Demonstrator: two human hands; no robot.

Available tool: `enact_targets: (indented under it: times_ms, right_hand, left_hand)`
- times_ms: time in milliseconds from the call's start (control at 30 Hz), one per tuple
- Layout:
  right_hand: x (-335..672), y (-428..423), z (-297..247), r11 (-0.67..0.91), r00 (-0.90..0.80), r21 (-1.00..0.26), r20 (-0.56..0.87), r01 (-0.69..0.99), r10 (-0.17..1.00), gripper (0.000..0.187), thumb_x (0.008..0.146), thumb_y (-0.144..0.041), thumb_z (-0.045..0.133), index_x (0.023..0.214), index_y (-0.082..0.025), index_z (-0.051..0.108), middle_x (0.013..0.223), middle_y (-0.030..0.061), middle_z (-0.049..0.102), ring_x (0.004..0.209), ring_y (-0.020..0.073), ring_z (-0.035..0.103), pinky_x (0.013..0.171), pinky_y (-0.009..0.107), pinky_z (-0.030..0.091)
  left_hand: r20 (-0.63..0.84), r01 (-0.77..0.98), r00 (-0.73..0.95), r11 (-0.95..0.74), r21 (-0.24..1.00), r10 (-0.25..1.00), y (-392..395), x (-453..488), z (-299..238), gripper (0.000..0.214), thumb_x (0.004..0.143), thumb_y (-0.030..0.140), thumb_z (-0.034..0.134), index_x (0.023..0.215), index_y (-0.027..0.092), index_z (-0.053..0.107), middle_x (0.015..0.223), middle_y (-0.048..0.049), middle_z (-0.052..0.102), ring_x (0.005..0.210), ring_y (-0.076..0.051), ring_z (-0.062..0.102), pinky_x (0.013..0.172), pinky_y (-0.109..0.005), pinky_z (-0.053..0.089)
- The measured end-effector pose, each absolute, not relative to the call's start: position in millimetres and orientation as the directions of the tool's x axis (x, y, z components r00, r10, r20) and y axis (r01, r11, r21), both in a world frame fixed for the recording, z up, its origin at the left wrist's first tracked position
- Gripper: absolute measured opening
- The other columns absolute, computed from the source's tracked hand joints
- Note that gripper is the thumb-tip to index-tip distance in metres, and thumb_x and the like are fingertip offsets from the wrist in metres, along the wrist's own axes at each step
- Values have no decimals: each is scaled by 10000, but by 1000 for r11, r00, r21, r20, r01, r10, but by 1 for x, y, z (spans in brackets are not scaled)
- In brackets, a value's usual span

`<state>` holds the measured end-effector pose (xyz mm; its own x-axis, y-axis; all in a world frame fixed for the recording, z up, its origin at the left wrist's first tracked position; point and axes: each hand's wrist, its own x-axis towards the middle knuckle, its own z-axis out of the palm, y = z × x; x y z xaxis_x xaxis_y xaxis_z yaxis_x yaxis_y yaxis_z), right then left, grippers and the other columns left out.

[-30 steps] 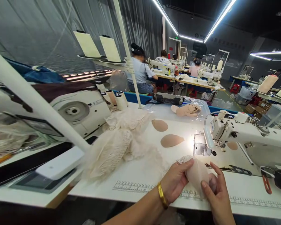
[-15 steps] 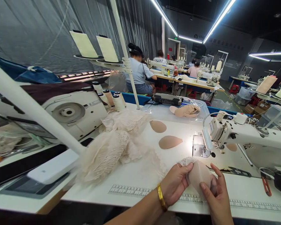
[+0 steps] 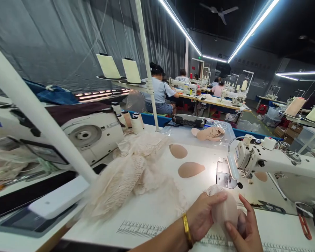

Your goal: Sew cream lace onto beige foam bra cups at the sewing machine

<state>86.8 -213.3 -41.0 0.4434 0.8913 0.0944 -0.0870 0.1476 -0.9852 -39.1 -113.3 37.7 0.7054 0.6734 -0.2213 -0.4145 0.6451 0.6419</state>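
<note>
While the lamp-lit sewing machine (image 3: pixel 273 154) stands at the right of the frame, both hands work over the near edge of the worktop (image 3: pixel 199 150), in the lower right. The left hand (image 3: pixel 201 215), with a yellow bracelet (image 3: pixel 187 231) at its wrist, is closed on a pale fabric cup (image 3: pixel 227 211), its thumb pressed on the upper edge. The right hand (image 3: pixel 245 229) grips the same cup lower down, thumb in front and fingers partly hidden behind, its forefinger lifted clear. From where I stand, the cup is just below the machine's metal plate (image 3: pixel 225 178), above a printed ruler (image 3: pixel 139 228) along the near edge.

Near the middle of the frame lie two tan pads (image 3: pixel 191 169), one farther back than the other, beside a loose heap of cream lace (image 3: pixel 123 175). More beige pieces (image 3: pixel 210 133) rest on a clear plastic sheet (image 3: pixel 170 130) behind them. Black snips (image 3: pixel 272 207) lie right of the hands, with a red-handled tool (image 3: pixel 304 226) at the far right.
</note>
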Motion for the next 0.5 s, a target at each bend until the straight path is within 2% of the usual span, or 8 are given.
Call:
enact_targets:
  times_ms: [67, 133, 167, 233, 300, 333, 400, 500]
  right_hand:
    - [100, -213, -52, 162, 372, -984, 126, -68, 920, 1034, 806, -588, 812, 1628, -286, 263, 873, 33, 741, 761, 252, 728, 744, 389, 606]
    - [121, -209, -55, 198, 298, -980, 190, 2, 935, 987, 834, -571, 783, 1630, -338, 248, 967, 54, 758, 753, 244, 731, 728, 383, 599]
    - [133, -206, -53, 227, 254, -971, 240, 79, 937, 905, 848, -553, 771, 1605, -371, 310, 1030, 63, 761, 761, 243, 734, 715, 370, 596]
    - [158, -195, -41, 321, 104, -886, 373, 335, 922, 587, 879, -495, 741, 1430, -398, 567, 1037, 52, 765, 747, 241, 724, 662, 330, 581]
    - [178, -180, -23, 437, -135, -665, 456, 606, 880, 172, 967, -389, 643, 1107, -366, 739, 881, 15, 748, 740, 224, 696, 672, 307, 564]
    - [184, -170, -15, 482, -219, -518, 488, 707, 845, 161, 1009, -331, 581, 1012, -337, 742, 859, 11, 735, 765, 214, 679, 707, 306, 555]
    - [189, -151, -3, 560, -379, -210, 546, 802, 747, 241, 1049, -237, 500, 965, -287, 720, 868, 16, 728, 780, 190, 644, 728, 296, 534]
    - [188, -128, 2, 589, -526, 81, 560, 804, 641, 283, 1051, -129, 454, 942, -242, 689, 887, 27, 734, 778, 169, 617, 691, 267, 499]
  left_hand:
    - [-150, -414, 727, 602, 683, 670, -106, -45, 46, 319, 747, 347, 879, 929, 127, 736, 827, -70, 740, 764, -209, 703, 765, -323, 554]
    - [-11, -336, 825, 506, 795, 565, -98, -54, 59, 402, 723, 392, 892, 1014, 160, 743, 918, -61, 754, 853, -215, 707, 823, -324, 550]
    - [61, -263, 888, 395, 880, 456, -94, -58, 64, 427, 716, 405, 888, 1046, 174, 744, 965, -60, 760, 906, -231, 707, 852, -335, 547]
    - [165, -159, 966, -44, 986, 200, -85, -64, 72, 319, 749, 352, 833, 1012, 191, 750, 1012, -54, 770, 969, -256, 695, 908, -369, 528]
    - [217, -171, 976, -583, 794, 10, -75, -62, 71, 100, 789, 201, 735, 888, 208, 741, 1005, -37, 778, 1002, -255, 679, 994, -413, 469]
    - [239, -192, 970, -767, 612, -52, -69, -59, 69, 104, 783, 127, 694, 827, 214, 728, 991, -24, 779, 1017, -250, 673, 1040, -436, 425]
    - [249, -206, 960, -929, 308, -130, -56, -48, 61, 207, 726, 20, 663, 744, 221, 706, 969, 8, 777, 1035, -235, 669, 1078, -456, 360]
    - [214, -156, 968, -983, 99, -133, -36, -30, 49, 206, 663, 24, 729, 640, 223, 679, 853, 62, 766, 838, -172, 674, 984, -400, 402]
